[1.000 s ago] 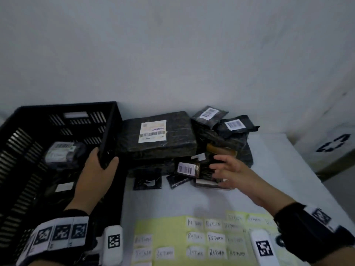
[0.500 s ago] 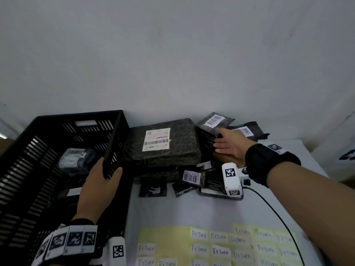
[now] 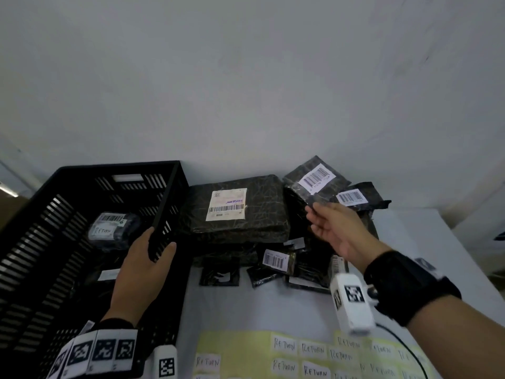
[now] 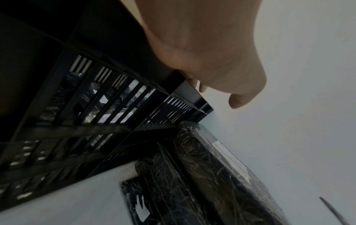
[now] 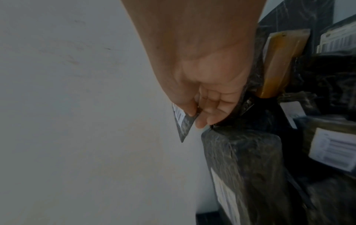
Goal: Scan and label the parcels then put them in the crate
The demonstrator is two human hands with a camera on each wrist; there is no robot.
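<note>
A black slatted crate (image 3: 82, 170) stands at the left, with one wrapped parcel marked RETURN (image 3: 109, 228) inside. My left hand (image 3: 158, 247) grips the crate's right rim, thumb outside; in the left wrist view the left hand (image 4: 212, 91) curls over that crate rim (image 4: 185, 89). My right hand (image 3: 311, 212) pinches the near corner of a small black parcel with a barcode label (image 3: 314, 181) on top of the pile. In the right wrist view, thumb and fingers of the right hand (image 5: 194, 118) pinch that parcel's corner (image 5: 183, 126).
A large black parcel with a shipping label (image 3: 235, 206) lies beside the crate. Several smaller parcels (image 3: 276, 259) and another barcoded bag (image 3: 355, 195) are piled against the wall. A yellow sheet of RETURN stickers (image 3: 300, 354) lies at the near edge of the table.
My right hand reached from the front of the pile up to its top and took hold of the small barcoded parcel. The left hand stayed on the crate rim.
</note>
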